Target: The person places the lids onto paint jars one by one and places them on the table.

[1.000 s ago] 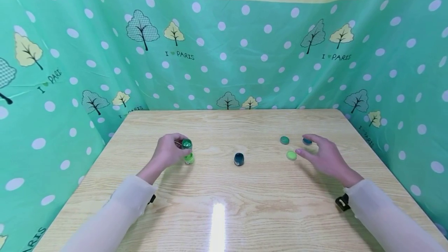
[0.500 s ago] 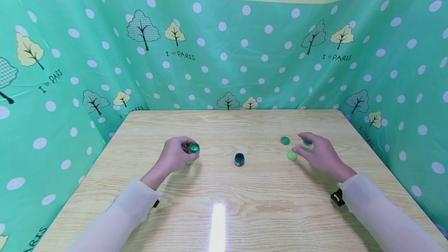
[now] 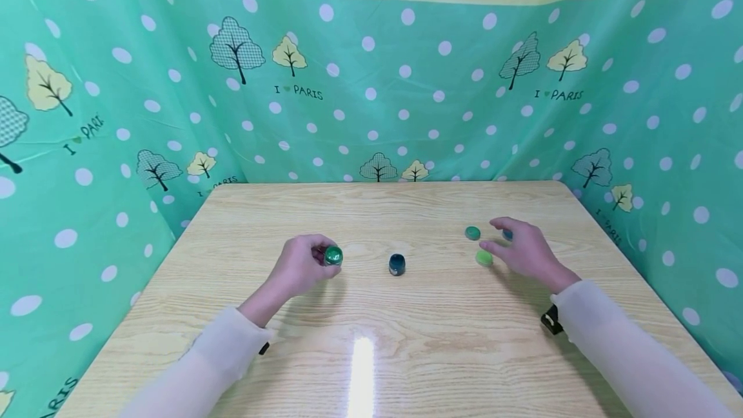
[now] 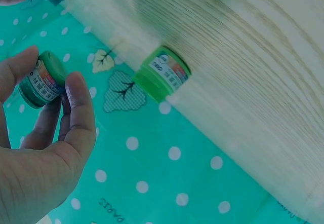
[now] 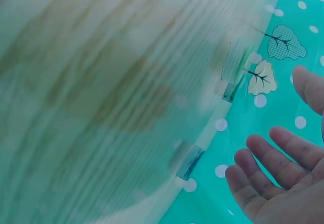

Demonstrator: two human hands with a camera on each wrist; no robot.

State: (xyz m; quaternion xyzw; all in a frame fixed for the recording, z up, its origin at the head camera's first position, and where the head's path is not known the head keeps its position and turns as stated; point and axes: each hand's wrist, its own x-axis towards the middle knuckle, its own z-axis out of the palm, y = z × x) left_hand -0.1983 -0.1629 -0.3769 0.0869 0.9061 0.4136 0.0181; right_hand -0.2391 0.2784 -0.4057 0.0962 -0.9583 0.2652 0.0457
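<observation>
My left hand (image 3: 302,266) grips a small green paint jar (image 3: 333,255) between thumb and fingers, above the table. Its label faces the camera in the left wrist view, where a light green jar (image 4: 163,73) stands on the table beside the hand. From the head camera, the left hand hides that light green jar. To the right stands a dark blue jar (image 3: 397,264), lidless, with dark paint showing at its mouth. My right hand (image 3: 525,250) hovers with relaxed, parted fingers over the lids and holds nothing. Nearest its thumb lies a light green lid (image 3: 484,258).
A green lid (image 3: 473,233) lies left of the right hand's fingertips. Behind that hand, a blue lid (image 3: 507,235) is partly covered. The wooden table (image 3: 371,205) ends at a dotted green curtain (image 3: 371,115) at the back and sides.
The left hand has carried the green jar rightward and nearer the person, now covering the light green jar in the head view. The right hand has drifted slightly left.
</observation>
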